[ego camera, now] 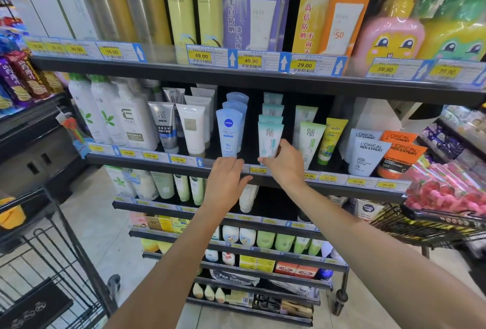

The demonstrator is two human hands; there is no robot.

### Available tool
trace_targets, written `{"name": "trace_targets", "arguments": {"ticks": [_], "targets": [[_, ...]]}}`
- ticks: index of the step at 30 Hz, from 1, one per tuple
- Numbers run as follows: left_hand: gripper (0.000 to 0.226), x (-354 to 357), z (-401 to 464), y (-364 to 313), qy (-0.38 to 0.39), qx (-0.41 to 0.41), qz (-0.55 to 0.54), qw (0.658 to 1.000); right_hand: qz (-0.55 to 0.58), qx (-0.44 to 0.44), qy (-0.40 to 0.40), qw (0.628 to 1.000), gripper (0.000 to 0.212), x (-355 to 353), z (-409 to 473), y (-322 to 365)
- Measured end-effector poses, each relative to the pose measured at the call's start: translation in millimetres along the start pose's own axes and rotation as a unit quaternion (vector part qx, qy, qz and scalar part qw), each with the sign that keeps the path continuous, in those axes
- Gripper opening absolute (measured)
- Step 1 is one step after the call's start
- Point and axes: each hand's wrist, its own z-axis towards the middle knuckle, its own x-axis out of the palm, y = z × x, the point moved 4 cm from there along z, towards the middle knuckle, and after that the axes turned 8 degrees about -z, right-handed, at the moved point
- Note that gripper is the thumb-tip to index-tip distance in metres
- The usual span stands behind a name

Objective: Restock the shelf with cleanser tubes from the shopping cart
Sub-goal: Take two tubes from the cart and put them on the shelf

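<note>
Right hand [285, 164] grips the lower end of a pale teal-and-white plastic cleanser tube [270, 139], thumb up one side, fingers curled under the cap end — tube stands upright at the front of its row on the black metal shelf [289, 184], second tier from top in view. Three more tubes of the same kind line up behind it. Left hand [226, 178] lies flat, fingers straight and relaxed, holding nothing; fingertips rest at the shelf's front edge, just below a light blue Nivea tube [229, 132], which stands beside the teal one w/ a dark gap between. Yellow price tags [258, 170] run along the shelf lip, partly covered by both hands. To the right of the held tube: green-and-white tubes [311, 141], then a yellow-green tube [332, 139]. Black wire shopping cart [60, 263] sits at lower left, well apart from both hands — can't tell what's in it beyond a dark flat item at the bottom.
</note>
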Motion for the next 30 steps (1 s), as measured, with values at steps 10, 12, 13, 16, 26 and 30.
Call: {"name": "trace_targets", "arguments": {"ticks": [10,12,13,16,26,30], "targets": [[0.040,3,-1,3,-0.018,0.015,-0.013,1.000,-0.003,0.019,0.004,1.000,0.051,5,11,-1],[0.040,3,-1,3,-0.019,0.017,-0.016,1.000,-0.007,0.024,0.004,1.000,0.051,6,14,-1],[0.040,2,-1,3,-0.019,0.016,-0.017,1.000,-0.010,0.026,0.004,1.000,0.052,6,15,0],[0.040,3,-1,4,-0.017,0.014,-0.019,1.000,-0.017,0.029,0.003,0.999,0.052,7,16,0],[0.041,0,-1,2,-0.012,0.012,-0.019,1.000,-0.020,0.003,0.014,1.000,0.053,5,7,0],[0.042,-1,0,1,-0.001,0.005,-0.015,1.000,-0.026,-0.001,0.015,1.000,0.053,4,4,1]]}}
